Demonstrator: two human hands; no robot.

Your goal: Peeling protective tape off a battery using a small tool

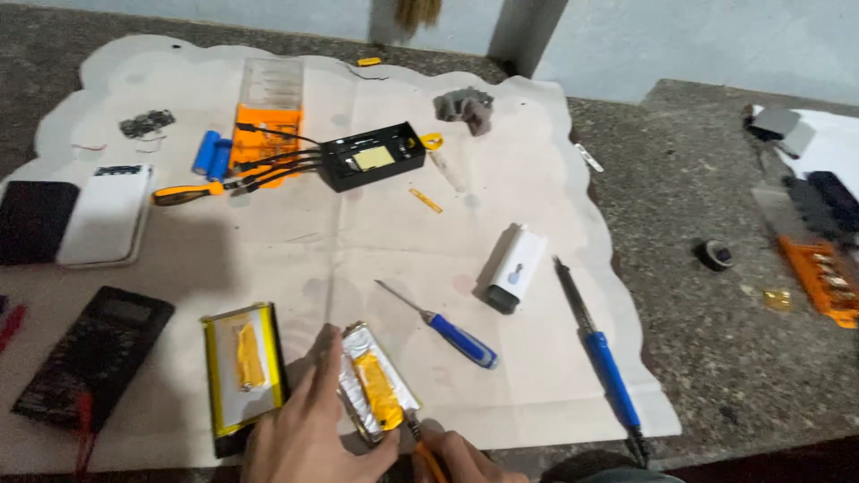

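My left hand [309, 429] rests on a silver foil battery pouch [376, 394] with yellow tape along its middle, pinning it to the white cloth [376, 241]. My right hand [461, 456] grips a thin tool with an orange handle [428, 458], its tip at the pouch's near end. A second flat battery pack [243, 368] with a yellow border lies just to the left.
A blue-handled screwdriver [447, 329], a blue soldering iron [601, 356] and a white charger block [514, 266] lie to the right. A black multimeter [94, 353] sits at left. Further back are a black box with cables [371, 156], an orange case [267, 125], blue cells [211, 154] and a white power bank [106, 215].
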